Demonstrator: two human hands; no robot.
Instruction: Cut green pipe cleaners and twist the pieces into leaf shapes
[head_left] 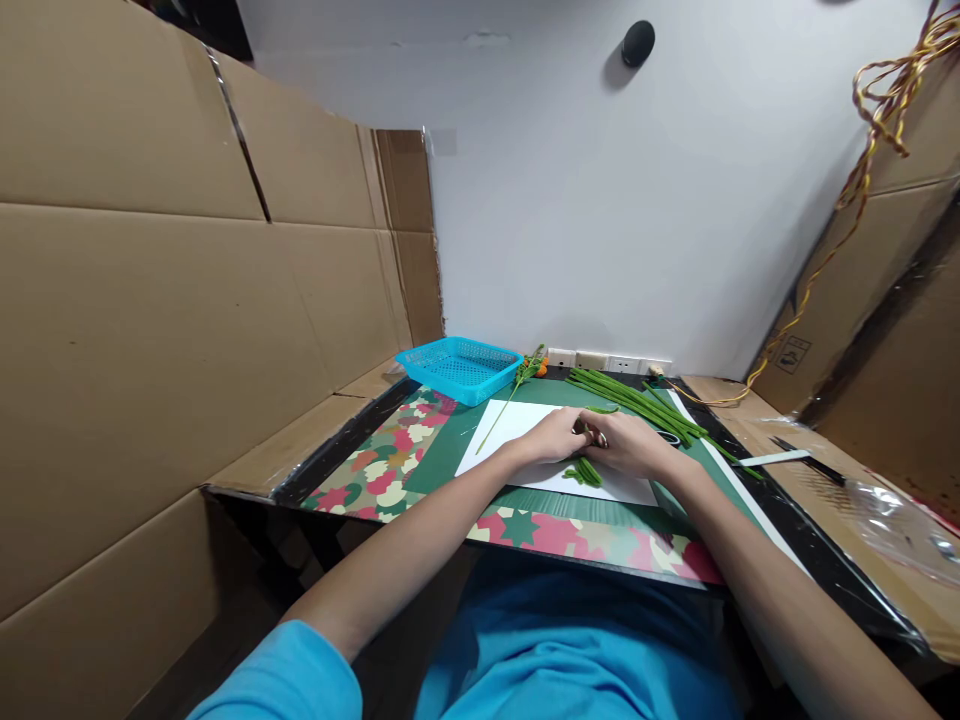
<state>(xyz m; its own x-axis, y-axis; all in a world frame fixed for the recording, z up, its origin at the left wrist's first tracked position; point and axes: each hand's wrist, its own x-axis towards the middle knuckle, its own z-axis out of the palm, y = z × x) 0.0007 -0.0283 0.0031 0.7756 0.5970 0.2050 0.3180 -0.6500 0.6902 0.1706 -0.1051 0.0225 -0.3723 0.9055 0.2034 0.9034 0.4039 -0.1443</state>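
Observation:
My left hand (553,436) and my right hand (628,444) meet over a white sheet (517,425) on the table. Both have their fingers curled and pinched together around a short green pipe cleaner piece (594,436) between them. More bent green pieces (583,473) lie on the sheet just below my hands. A bundle of long green pipe cleaners (637,400) lies behind my right hand. A thin green stem with an orange bit (517,385) lies diagonally at the sheet's far left corner.
A blue plastic basket (459,367) stands at the back left of the green mat (442,450). Cardboard walls (187,300) close in both sides. A white strip and a dark tool (795,460) lie to the right. Yellow cord (870,170) hangs at the upper right.

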